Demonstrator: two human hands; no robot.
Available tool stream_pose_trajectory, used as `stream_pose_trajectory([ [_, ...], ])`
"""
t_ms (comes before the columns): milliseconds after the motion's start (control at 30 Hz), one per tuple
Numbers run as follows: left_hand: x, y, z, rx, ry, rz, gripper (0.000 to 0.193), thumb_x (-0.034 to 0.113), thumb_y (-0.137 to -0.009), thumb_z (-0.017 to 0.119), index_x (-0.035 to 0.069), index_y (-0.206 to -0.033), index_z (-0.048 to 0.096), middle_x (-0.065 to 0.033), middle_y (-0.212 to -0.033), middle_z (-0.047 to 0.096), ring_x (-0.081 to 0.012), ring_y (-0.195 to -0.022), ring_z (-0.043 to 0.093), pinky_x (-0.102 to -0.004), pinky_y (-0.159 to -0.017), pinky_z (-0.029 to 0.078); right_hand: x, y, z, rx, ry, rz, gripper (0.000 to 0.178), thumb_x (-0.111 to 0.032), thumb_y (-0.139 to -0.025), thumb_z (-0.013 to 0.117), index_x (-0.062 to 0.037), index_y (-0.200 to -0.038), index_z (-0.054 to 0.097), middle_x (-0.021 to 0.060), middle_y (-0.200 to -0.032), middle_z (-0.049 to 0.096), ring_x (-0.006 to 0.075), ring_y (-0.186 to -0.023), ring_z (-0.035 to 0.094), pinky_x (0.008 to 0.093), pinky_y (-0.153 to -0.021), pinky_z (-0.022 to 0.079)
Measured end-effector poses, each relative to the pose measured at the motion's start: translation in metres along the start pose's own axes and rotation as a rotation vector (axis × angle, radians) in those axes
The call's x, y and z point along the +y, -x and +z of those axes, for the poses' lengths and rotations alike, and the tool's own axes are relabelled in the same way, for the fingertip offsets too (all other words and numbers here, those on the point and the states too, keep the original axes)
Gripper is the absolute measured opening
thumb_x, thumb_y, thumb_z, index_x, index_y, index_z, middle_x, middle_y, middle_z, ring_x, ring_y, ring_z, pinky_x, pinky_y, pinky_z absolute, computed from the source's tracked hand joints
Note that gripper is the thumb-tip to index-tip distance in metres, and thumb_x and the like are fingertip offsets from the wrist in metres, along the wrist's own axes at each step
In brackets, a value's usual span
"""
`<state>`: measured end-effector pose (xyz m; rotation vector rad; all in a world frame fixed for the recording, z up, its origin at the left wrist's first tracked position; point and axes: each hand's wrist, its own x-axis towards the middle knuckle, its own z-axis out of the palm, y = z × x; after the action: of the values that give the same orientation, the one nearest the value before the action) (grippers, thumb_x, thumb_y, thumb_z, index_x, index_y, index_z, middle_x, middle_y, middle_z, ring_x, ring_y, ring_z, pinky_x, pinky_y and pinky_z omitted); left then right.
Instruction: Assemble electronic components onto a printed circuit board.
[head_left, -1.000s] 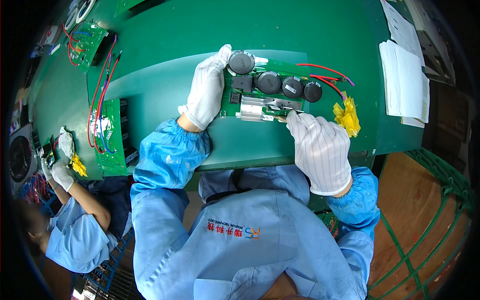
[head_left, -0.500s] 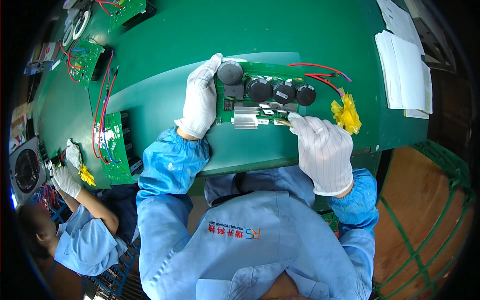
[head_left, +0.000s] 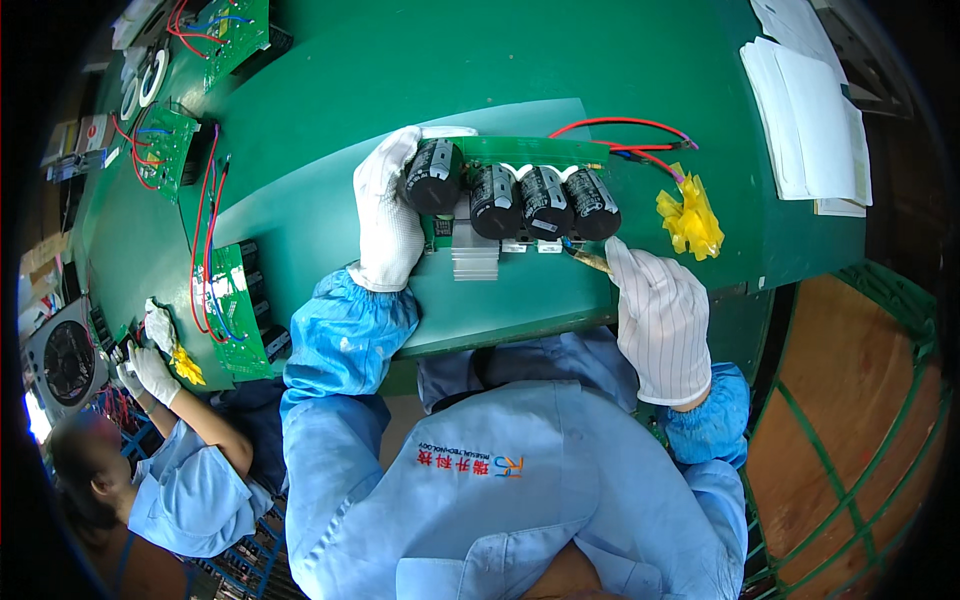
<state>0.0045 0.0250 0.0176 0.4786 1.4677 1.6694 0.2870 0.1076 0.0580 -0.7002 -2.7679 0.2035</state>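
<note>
While the board (head_left: 530, 150) is being held tilted over the pale sheet (head_left: 310, 220) on the table (head_left: 380, 60), much of its weight is probably being carried by the four capacitors (head_left: 495, 205), so a fairly heavy, uneven load is to be expected. Stiffness is being suggested by the straight green edge, but the small parts and joints are best being treated as fragile. Smooth sleeves may be making the capacitors slippery to gloves; a hold is better being taken on the bare ends of the board, and no pull is to be put on the wires (head_left: 610, 122).

A green panel is being shown nearly edge-on, with black, pale-marked cylinders being pointed toward the wearer. Below them a finned silver heat sink (head_left: 475, 262) is being exposed. At the right the red wires are being gathered into a yellow wrap (head_left: 690, 220).

The board's left end is being gripped by the gloved left hand (head_left: 388, 215), its fingers partly being hidden. A thin tool (head_left: 588, 259) is being pinched by the narrowly closed right hand (head_left: 662, 320); whether the board is being touched by its tip cannot be told. Farther left, a second board (head_left: 235, 300) is being supported by the table.
</note>
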Motion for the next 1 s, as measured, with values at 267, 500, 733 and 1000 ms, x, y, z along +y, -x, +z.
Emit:
stream_pose_trajectory([
  [267,0.0,-0.004,0.0,-0.014,-0.009,-0.01,0.041,0.032,-0.104,0.052,-0.005,-0.113,0.067,-0.014,-0.105,0.07,-0.0196,-0.09,0.07,-0.0318,-0.084,0.059,-0.02,-0.018,-0.001,0.031,0.129,-0.058,0.037,-0.013,-0.078,0.07,-0.0122,-0.116,0.071,-0.0012,-0.09,0.056,0.0139,-0.067,0.054,0.0302,-0.056,0.045],
  [500,0.001,-0.004,0.003,-0.037,0.009,0.016,0.041,0.032,-0.105,0.051,-0.005,-0.113,0.067,-0.0133,-0.105,0.07,-0.0186,-0.091,0.07,-0.0315,-0.085,0.059,-0.028,-0.028,0.012,0.051,0.158,-0.101,0.031,-0.016,-0.076,0.07,-0.013,-0.107,0.072,-0.0006,-0.083,0.054,0.0144,-0.064,0.052,0.0309,-0.051,0.042],
  [733,-0.03,-0.015,-0.018,0.046,-0.201,0.139,0.041,0.03,-0.106,0.049,-0.005,-0.113,0.068,-0.013,-0.105,0.071,-0.0176,-0.091,0.07,-0.0303,-0.085,0.058,-0.031,-0.033,-0.01,-0.067,0.229,-0.063,0.03,-0.013,-0.076,0.068,-0.0118,-0.105,0.072,0.0008,-0.082,0.054,0.0162,-0.064,0.053,0.0319,-0.05,0.042],
  [1000,-0.024,-0.012,-0.013,0.057,-0.09,0.071,0.041,0.03,-0.104,0.053,-0.008,-0.11,0.067,-0.0127,-0.105,0.07,-0.0169,-0.094,0.065,-0.0313,-0.09,0.053,-0.026,-0.028,0.012,0.098,0.084,-0.09,0.033,-0.01,-0.076,0.066,-0.0116,-0.109,0.07,0.0005,-0.081,0.054,0.0173,-0.062,0.054,0.0328,-0.051,0.042],
])
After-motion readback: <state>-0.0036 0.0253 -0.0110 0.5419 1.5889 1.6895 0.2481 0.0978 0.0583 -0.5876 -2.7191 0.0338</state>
